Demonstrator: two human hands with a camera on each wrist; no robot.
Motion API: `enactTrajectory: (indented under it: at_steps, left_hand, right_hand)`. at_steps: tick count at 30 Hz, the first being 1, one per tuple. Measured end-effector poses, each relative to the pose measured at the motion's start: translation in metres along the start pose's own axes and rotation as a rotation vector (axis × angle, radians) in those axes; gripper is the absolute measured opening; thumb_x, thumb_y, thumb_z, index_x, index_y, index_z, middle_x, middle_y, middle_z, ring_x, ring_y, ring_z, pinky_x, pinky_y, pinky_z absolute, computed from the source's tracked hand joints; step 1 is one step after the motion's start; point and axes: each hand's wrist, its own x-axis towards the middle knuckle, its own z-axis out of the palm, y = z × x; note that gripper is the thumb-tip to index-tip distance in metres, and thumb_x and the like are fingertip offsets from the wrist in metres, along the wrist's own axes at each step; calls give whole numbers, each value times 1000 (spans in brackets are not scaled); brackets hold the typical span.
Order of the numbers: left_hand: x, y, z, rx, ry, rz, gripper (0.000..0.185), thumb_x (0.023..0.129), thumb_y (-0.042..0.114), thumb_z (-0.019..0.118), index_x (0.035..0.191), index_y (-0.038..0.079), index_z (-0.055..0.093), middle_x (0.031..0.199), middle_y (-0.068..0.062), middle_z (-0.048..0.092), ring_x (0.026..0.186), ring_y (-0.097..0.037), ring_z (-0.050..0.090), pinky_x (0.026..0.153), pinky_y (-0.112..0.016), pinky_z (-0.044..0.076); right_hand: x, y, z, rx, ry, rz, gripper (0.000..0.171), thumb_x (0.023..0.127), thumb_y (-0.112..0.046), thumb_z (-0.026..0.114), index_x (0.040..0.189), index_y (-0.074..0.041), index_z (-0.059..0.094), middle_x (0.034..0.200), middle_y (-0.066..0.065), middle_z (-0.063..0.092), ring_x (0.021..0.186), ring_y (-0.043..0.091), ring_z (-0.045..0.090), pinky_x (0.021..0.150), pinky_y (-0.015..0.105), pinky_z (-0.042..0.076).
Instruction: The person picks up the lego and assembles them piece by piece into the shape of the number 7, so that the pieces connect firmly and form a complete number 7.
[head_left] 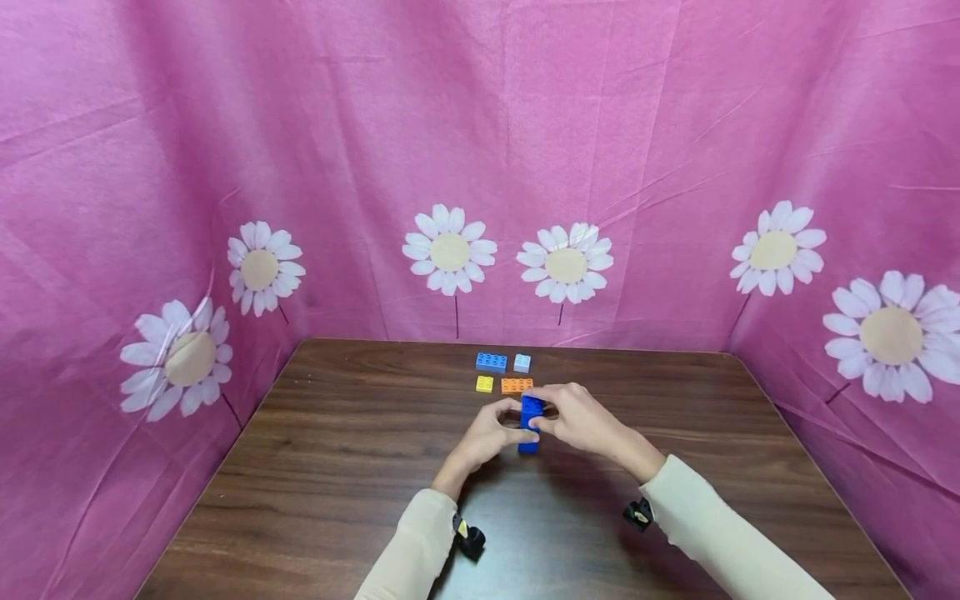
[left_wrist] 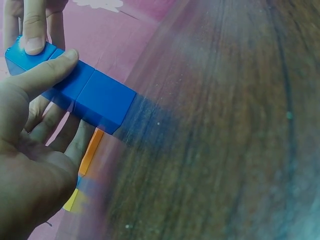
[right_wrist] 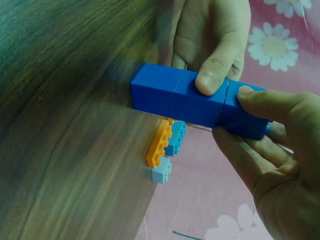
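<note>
Three dark blue toy bricks stand one on another as an upright stack (head_left: 529,444) on the table; the wrist views show the seams between them. My left hand (head_left: 486,437) holds the middle brick (right_wrist: 192,105), its thumb across the near face and its fingers behind. From the right, my right hand (head_left: 585,421) pinches the top brick (right_wrist: 245,117) between thumb and fingers. In the left wrist view, the bottom brick (left_wrist: 106,100) shows below the left thumb, uncovered by either hand.
Behind the stack lie a blue brick (head_left: 491,362), a light blue brick (head_left: 522,362), a yellow brick (head_left: 484,384) and an orange brick (head_left: 517,385). The brown wooden table (head_left: 337,467) ends at a pink flowered curtain (head_left: 510,125) on the back and sides.
</note>
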Motion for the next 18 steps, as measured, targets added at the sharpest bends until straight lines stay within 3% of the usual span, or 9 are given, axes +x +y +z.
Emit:
enactTrajectory:
  at_steps: [9, 18]
  left_hand:
    - [0, 1, 0, -8, 3, -27, 36, 87, 15, 88, 120, 8, 75, 120, -4, 76, 102, -11, 69, 89, -26, 55]
    - [2, -2, 1, -83, -19, -46, 37, 87, 9, 87, 121, 3, 73, 119, -7, 74, 89, -12, 75, 81, -26, 60]
  right_hand:
    - [0, 1, 1, -28, -6, 10, 48, 95, -17, 82, 136, 2, 69, 122, 16, 78, 103, 22, 77, 85, 37, 65]
    - [0, -5, 1, -29, -13, 103, 51, 93, -20, 85, 137, 0, 70, 125, 17, 77, 93, 18, 73, 76, 30, 62]
